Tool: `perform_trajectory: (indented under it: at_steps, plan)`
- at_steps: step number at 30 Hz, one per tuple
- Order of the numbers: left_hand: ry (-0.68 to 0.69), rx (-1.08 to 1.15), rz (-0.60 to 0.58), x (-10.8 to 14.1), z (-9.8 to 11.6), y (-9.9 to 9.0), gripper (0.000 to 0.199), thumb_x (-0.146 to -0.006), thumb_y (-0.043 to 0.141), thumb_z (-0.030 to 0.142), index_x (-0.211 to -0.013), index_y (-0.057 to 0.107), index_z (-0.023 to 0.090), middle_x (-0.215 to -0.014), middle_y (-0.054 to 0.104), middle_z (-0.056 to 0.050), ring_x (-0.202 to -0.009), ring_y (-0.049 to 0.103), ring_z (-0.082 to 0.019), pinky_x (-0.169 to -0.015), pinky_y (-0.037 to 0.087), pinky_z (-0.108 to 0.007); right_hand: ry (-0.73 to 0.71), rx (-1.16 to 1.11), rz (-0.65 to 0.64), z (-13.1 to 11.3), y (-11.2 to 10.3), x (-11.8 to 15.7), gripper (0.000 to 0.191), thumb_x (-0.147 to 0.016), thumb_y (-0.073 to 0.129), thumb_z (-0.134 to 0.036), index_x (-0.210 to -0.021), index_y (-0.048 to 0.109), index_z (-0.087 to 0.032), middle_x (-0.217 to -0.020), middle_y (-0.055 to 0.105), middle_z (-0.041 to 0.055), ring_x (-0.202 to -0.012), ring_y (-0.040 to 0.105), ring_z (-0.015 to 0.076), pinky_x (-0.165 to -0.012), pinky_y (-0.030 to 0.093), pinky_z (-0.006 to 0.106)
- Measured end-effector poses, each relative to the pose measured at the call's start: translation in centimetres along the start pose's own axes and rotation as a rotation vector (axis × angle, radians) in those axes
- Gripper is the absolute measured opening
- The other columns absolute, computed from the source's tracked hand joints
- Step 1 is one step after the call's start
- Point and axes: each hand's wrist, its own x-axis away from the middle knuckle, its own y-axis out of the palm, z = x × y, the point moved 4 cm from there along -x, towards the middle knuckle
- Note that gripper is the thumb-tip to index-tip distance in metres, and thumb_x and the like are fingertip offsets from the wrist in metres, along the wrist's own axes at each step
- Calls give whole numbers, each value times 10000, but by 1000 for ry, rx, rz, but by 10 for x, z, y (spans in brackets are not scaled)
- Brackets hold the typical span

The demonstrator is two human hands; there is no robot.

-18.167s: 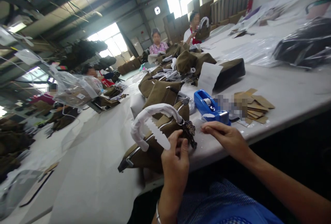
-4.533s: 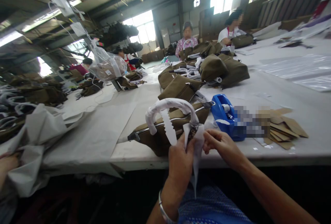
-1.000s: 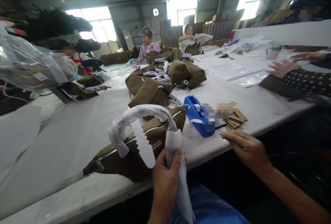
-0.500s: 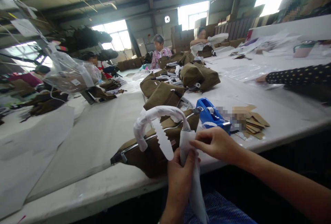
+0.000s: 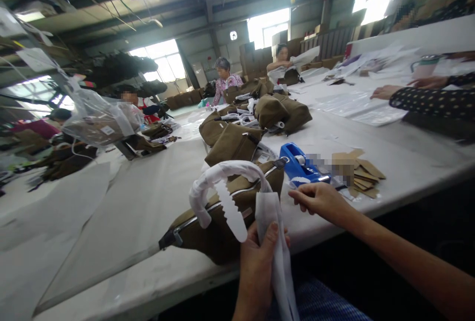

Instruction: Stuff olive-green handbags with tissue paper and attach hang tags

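Observation:
My left hand [image 5: 260,254] is closed around a strap wrapped in white paper [image 5: 270,212], whose tail hangs down over the table edge. The strap is by the right side of a brown bag [image 5: 218,242], which lies at the table's front edge with its zipper facing up. Its arched handle [image 5: 230,170] is covered in white wrapping, and a white notched strip [image 5: 232,209] hangs inside the arch. My right hand [image 5: 315,200] is apart from the strap, fingers curled in, just in front of a blue tape dispenser [image 5: 302,162]. I see nothing between those fingers.
Several brown bags [image 5: 232,145] are heaped behind the near one. Brown cardboard pieces [image 5: 365,175] lie right of the dispenser. A co-worker's dotted sleeve [image 5: 430,103] reaches over clear plastic sheets [image 5: 349,106]. A plastic-wrapped box [image 5: 102,118] stands on the left. Other people sit farther back.
My right hand has come away from the wrapped strap and moved right, close to the tape dispenser. My left hand keeps its hold. The co-worker's hands on the right have shifted.

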Motion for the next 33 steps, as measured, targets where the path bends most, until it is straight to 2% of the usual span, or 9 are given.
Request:
perform_trajectory:
  at_steps: [3,5,8,11,16,20,23,27,33]
  plan:
    - [32,-60,0,0,2,2,567,-730,864,556,-1013,743,80,-855,764,-119,-584,621,-116,-573,502,-218,-71,-143,60,-15,5,19,517,-906,567,-663,-816,756,-190,-756,756,61,-682,699,199,-674,542,287]
    - [73,-104,-8,0,4,3,550,-757,848,546,-1046,753,87,-831,759,-105,-604,626,-122,-586,502,-217,-121,-209,-39,-29,19,27,504,-935,550,-640,-850,756,-188,-826,763,61,-796,715,221,-751,548,295]
    - [117,-174,7,0,7,4,507,-794,821,534,-1045,765,97,-793,752,-89,-657,648,-145,-605,497,-217,-142,-311,-189,-41,39,28,592,-932,517,-697,-750,695,-163,-728,696,50,-708,661,201,-682,525,293]
    - [133,-212,31,0,8,5,463,-821,793,530,-997,766,103,-791,755,-85,-709,669,-164,-628,496,-217,-87,-498,-218,-32,45,31,650,-943,459,-732,-855,720,-143,-788,703,64,-767,668,216,-768,556,338]
    - [162,-180,29,-4,4,8,412,-840,777,502,-973,757,112,-882,773,-91,-803,698,-185,-766,538,-259,19,-499,-122,0,48,67,532,-913,633,-600,-1227,683,-173,-1206,722,109,-1117,669,261,-1034,506,395]
    - [169,-238,55,-9,-2,9,444,-844,759,536,-993,756,118,-907,772,-97,-795,687,-190,-705,525,-256,53,-542,-261,8,74,89,378,-880,680,-444,-1137,679,-167,-1135,735,104,-1024,695,252,-891,556,353]
    - [214,-287,74,-11,-6,12,464,-843,750,551,-1012,753,119,-932,773,-108,-837,698,-214,-732,532,-273,-1,-307,-106,10,87,90,178,-839,649,-301,-956,667,-168,-915,718,74,-822,671,228,-716,524,327]
    - [318,-475,167,-9,-7,15,441,-851,728,559,-933,741,125,-794,740,-72,-741,672,-203,-700,518,-282,-156,-98,97,5,89,96,105,-780,575,-155,-874,612,-181,-877,644,61,-762,610,198,-706,496,326]
    - [421,-594,233,-10,-3,19,358,-876,705,500,-895,712,143,-802,721,-49,-751,636,-192,-693,477,-269,8,-498,-195,6,84,113,302,-936,606,-406,-1131,661,-183,-1033,680,73,-832,663,193,-685,553,285]
